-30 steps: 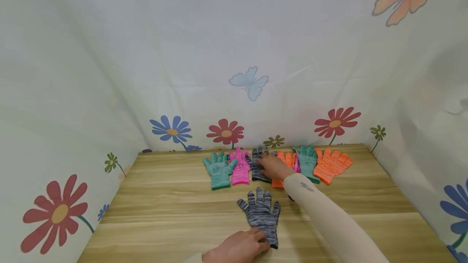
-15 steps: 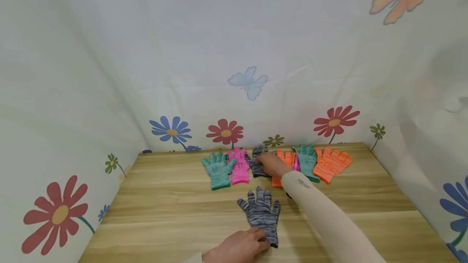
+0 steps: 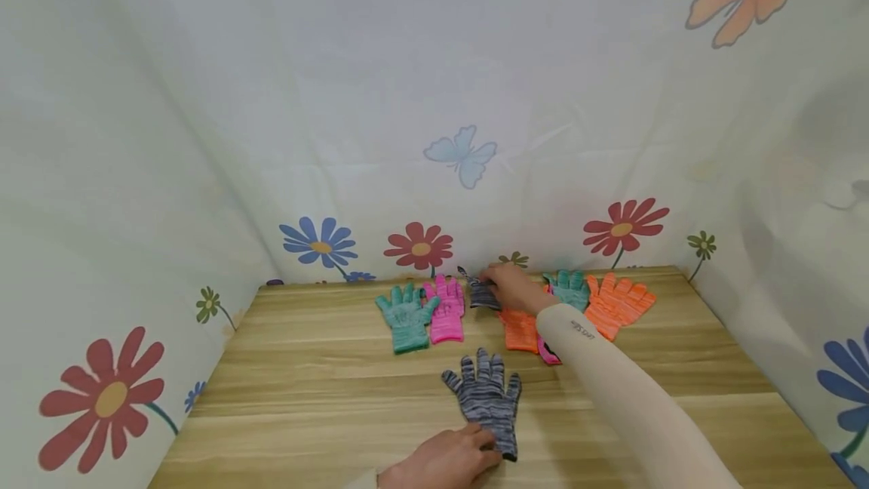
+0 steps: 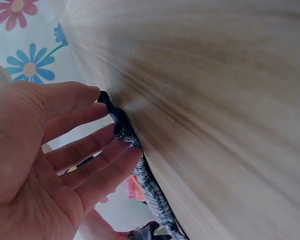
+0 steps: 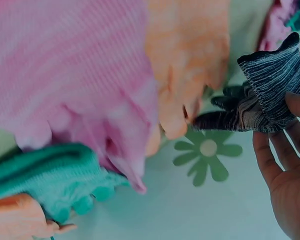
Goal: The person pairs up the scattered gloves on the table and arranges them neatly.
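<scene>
A dark grey striped knit glove (image 3: 490,402) lies flat on the table, fingers pointing away. My left hand (image 3: 444,457) rests its fingertips on that glove's cuff (image 4: 122,125), the fingers only slightly bent. Farther back, my right hand (image 3: 512,285) pinches a second dark striped glove (image 3: 483,295), whose cuff and fingers show in the right wrist view, raised with the thumb on one side and fingers on the other. Part of this glove is hidden behind the hand in the head view.
Along the wooden table's (image 3: 305,383) back lie a teal glove (image 3: 409,319), a pink glove (image 3: 448,312), an orange glove (image 3: 521,332), another pink one (image 3: 548,353) mostly under my forearm, a second teal glove (image 3: 569,289) and a second orange glove (image 3: 614,304). A flowered curtain (image 3: 366,172) stands behind.
My right hand has lifted the rear dark striped glove off the table and shifted it slightly back and to the right. The left hand has stayed on the front glove's cuff.
</scene>
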`<state>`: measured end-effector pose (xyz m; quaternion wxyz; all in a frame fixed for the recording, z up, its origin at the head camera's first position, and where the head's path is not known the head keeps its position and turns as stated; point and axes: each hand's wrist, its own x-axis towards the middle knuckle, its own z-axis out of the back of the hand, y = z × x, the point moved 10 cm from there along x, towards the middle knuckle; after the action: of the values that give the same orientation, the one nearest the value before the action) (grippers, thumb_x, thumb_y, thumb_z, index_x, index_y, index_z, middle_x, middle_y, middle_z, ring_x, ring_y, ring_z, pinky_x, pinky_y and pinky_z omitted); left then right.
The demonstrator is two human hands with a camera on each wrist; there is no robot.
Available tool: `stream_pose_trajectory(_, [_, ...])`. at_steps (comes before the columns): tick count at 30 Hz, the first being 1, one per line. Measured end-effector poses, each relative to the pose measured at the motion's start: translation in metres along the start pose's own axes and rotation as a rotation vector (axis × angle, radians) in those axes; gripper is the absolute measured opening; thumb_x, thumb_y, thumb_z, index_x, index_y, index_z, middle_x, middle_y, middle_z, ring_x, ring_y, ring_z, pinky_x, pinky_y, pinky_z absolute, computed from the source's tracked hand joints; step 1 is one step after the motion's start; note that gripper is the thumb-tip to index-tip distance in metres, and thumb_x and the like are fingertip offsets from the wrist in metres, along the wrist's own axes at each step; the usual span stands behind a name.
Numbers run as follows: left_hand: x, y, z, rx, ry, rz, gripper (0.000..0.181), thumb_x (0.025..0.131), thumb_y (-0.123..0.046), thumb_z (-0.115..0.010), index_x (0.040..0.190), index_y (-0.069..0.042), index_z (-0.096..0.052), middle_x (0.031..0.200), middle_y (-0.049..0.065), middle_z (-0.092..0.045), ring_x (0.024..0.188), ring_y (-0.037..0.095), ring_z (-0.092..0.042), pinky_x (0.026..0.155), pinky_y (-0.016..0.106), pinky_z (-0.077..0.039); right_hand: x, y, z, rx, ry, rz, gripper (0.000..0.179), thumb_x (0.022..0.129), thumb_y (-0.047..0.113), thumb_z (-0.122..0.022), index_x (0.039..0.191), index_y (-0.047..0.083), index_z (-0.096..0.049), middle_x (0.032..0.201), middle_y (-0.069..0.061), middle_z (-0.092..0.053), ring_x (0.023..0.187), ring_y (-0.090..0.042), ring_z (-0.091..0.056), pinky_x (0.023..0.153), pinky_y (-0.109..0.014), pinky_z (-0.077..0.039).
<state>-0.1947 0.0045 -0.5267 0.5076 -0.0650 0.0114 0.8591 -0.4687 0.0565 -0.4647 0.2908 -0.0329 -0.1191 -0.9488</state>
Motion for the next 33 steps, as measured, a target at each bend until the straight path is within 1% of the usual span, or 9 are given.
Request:
stream_pose_trajectory(7, [0.000, -0.001, 0.002, 0.001, -0.023, -0.009, 0.017, 0.098, -0.031, -0.059, 0.112, -0.027, -0.069, 0.110, -0.013, -0.063, 0.093, -0.001, -0.054, 0.070, 0.013, -0.045, -0.011, 0.002, 0.026, -0.014, -0.047, -0.012, 0.023, 0.097, 0.013, -0.061, 0.119, 0.015, -0.066, 0.118, -0.005, -0.065, 0.107, -0.024, -0.063, 0.093, -0.040, -0.054])
stream_pose_trajectory(14, [-0.001, -0.002, 0.004, 0.006, -0.040, -0.016, 0.017, 0.099, -0.030, -0.059, 0.112, -0.026, -0.069, 0.110, -0.012, -0.063, 0.094, 0.000, -0.054, 0.071, 0.013, -0.045, -0.027, 0.013, 0.054, -0.029, -0.132, 0.016, 0.020, 0.096, 0.013, -0.063, 0.115, 0.014, -0.068, 0.114, -0.005, -0.067, 0.102, -0.024, -0.065, 0.093, -0.043, -0.053])
stream_pose_trajectory(21, [-0.002, 0.000, 0.003, -0.021, -0.035, 0.000, 0.018, 0.099, -0.030, -0.058, 0.112, -0.026, -0.069, 0.110, -0.012, -0.063, 0.093, -0.001, -0.054, 0.068, 0.013, -0.044, -0.046, 0.031, 0.076, -0.062, -0.169, 0.071, 0.019, 0.096, 0.014, -0.062, 0.114, 0.014, -0.068, 0.111, -0.003, -0.066, 0.101, -0.022, -0.065, 0.088, -0.039, -0.056])
stream_pose_trajectory(23, [-0.002, 0.002, 0.002, -0.031, -0.030, 0.011, 0.018, 0.099, -0.031, -0.058, 0.113, -0.026, -0.069, 0.111, -0.012, -0.063, 0.094, 0.000, -0.054, 0.067, 0.014, -0.045, -0.052, 0.037, 0.081, -0.062, -0.174, 0.083, 0.019, 0.096, 0.014, -0.062, 0.114, 0.014, -0.068, 0.113, -0.004, -0.067, 0.102, -0.023, -0.066, 0.090, -0.041, -0.055])
stream_pose_trajectory(26, [-0.002, 0.006, 0.000, -0.055, -0.010, 0.045, 0.020, 0.099, -0.033, -0.058, 0.116, -0.028, -0.068, 0.114, -0.012, -0.063, 0.097, 0.000, -0.055, 0.068, 0.016, -0.048, -0.062, 0.046, 0.087, -0.071, -0.178, 0.095, 0.021, 0.096, 0.014, -0.063, 0.116, 0.013, -0.068, 0.122, -0.008, -0.067, 0.109, -0.027, -0.065, 0.094, -0.044, -0.054])
stream_pose_trajectory(29, [-0.002, 0.010, -0.002, -0.089, 0.023, 0.083, 0.023, 0.099, -0.035, -0.058, 0.119, -0.030, -0.067, 0.117, -0.013, -0.062, 0.100, 0.001, -0.056, 0.069, 0.019, -0.050, -0.071, 0.054, 0.090, -0.082, -0.188, 0.106, 0.021, 0.094, 0.014, -0.065, 0.115, 0.014, -0.069, 0.120, -0.008, -0.068, 0.104, -0.026, -0.067, 0.088, -0.041, -0.057])
stream_pose_trajectory(31, [-0.002, 0.011, -0.002, -0.097, 0.031, 0.089, 0.023, 0.099, -0.035, -0.057, 0.120, -0.030, -0.067, 0.118, -0.013, -0.062, 0.101, 0.001, -0.056, 0.070, 0.019, -0.051, -0.078, 0.060, 0.090, -0.082, -0.189, 0.111, 0.020, 0.094, 0.014, -0.066, 0.113, 0.015, -0.069, 0.116, -0.005, -0.069, 0.099, -0.023, -0.068, 0.082, -0.037, -0.058])
stream_pose_trajectory(33, [-0.002, 0.010, -0.002, -0.099, 0.029, 0.089, 0.023, 0.099, -0.035, -0.057, 0.120, -0.030, -0.067, 0.118, -0.013, -0.062, 0.102, 0.001, -0.056, 0.070, 0.019, -0.051, -0.085, 0.064, 0.088, -0.081, -0.196, 0.118, 0.019, 0.093, 0.014, -0.067, 0.112, 0.016, -0.069, 0.109, -0.001, -0.069, 0.089, -0.018, -0.068, 0.075, -0.033, -0.057])
